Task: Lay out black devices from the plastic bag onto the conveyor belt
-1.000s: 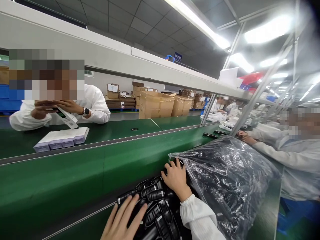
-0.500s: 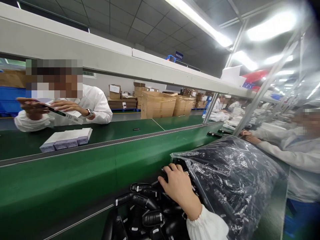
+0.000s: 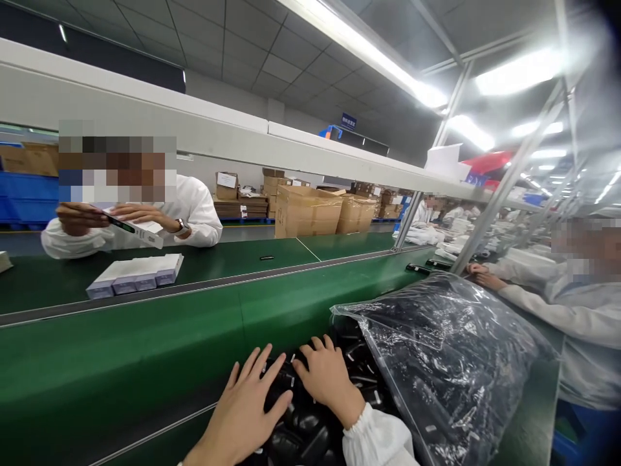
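Many glossy black items with small white labels point(image 3: 310, 430) lie in a heap at the bottom centre. My left hand point(image 3: 247, 404) rests over the heap's left side, fingers spread and holding nothing. Beside it, my right hand point(image 3: 326, 375) lies on the upper part of the heap, its fingers apart and bent a little at the tips. A large clear plastic bag point(image 3: 456, 362), full of black items, stands to the right of my right hand. Its mouth is towards the heap, and black items show in the opening.
A green conveyor belt point(image 3: 145, 349) runs across in front. Beyond it, a person point(image 3: 198, 207) holds a flat item near white boxes point(image 3: 138, 272). Another person's sleeves point(image 3: 548, 307) are at the right. A metal post point(image 3: 509, 168) and a long shelf point(image 3: 194, 123) stand above.
My left hand has come into view over the left side of the heap. My right hand has moved slightly left and down, away from the bag's mouth.
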Demonstrator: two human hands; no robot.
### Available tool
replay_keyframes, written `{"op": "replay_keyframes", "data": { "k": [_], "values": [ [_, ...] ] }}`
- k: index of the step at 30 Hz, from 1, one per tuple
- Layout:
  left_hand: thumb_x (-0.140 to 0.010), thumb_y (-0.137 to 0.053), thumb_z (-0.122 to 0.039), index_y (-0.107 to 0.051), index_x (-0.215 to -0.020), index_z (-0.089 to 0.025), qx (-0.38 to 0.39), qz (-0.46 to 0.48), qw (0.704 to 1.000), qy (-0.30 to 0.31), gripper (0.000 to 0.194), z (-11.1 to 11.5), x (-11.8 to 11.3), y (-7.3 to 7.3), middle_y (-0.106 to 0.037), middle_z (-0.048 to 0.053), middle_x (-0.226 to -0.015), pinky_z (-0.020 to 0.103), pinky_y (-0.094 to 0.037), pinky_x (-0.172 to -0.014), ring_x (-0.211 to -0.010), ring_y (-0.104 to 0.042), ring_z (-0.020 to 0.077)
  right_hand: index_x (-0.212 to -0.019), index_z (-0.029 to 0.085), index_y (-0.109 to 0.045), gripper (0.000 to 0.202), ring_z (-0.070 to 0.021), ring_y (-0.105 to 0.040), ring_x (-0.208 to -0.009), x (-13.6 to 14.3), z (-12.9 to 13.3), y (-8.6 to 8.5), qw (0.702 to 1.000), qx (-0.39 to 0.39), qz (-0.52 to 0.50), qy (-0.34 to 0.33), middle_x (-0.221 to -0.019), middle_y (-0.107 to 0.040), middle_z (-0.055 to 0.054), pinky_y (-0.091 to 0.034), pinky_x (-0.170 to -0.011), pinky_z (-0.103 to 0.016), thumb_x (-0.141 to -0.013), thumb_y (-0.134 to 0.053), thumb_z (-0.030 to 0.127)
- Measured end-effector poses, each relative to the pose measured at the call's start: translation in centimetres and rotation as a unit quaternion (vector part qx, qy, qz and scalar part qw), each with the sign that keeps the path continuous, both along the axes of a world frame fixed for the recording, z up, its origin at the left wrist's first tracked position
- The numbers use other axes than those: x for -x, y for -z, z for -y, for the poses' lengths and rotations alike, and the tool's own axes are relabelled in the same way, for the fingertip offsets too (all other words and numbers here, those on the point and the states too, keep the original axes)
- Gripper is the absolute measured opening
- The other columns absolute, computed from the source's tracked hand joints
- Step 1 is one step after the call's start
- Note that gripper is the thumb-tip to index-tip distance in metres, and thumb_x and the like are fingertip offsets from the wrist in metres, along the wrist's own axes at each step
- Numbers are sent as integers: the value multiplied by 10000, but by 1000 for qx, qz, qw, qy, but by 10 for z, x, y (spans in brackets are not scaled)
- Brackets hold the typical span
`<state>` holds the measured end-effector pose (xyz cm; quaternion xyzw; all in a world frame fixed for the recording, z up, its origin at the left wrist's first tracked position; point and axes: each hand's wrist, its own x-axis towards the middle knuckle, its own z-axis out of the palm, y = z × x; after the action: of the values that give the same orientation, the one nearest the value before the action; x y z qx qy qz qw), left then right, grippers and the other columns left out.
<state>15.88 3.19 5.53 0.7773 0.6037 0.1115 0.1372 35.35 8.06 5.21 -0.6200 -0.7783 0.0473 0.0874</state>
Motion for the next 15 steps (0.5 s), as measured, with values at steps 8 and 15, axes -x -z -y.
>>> {"op": "replay_keyframes", "data": {
  "k": [8, 15],
  "values": [
    [-929, -363, -717, -598, -1332, -411, 7, 7, 1000, 28, 558, 17, 23, 9, -502, 7, -1505, 611, -345, -1202, -1419, -441, 331, -1376, 301, -590, 462, -340, -477, -1346, -42, -27, -21, 998, -5, -60, -20, -1407, -594, -84, -364, -1128, -537, -993, -419, 494],
    [-942, -329, -724, -418, -1403, -586, 76, -4, 997, 12, 489, 34, 59, 14, -361, -125, -1581, 554, -408, -1167, -1469, -342, 307, -1345, 351, -608, 446, -285, -554, -1234, -30, -21, 6, 995, 12, -65, -80, -1329, -642, -47, -406, -1080, -487, -1016, -361, 524]
  ]
}}
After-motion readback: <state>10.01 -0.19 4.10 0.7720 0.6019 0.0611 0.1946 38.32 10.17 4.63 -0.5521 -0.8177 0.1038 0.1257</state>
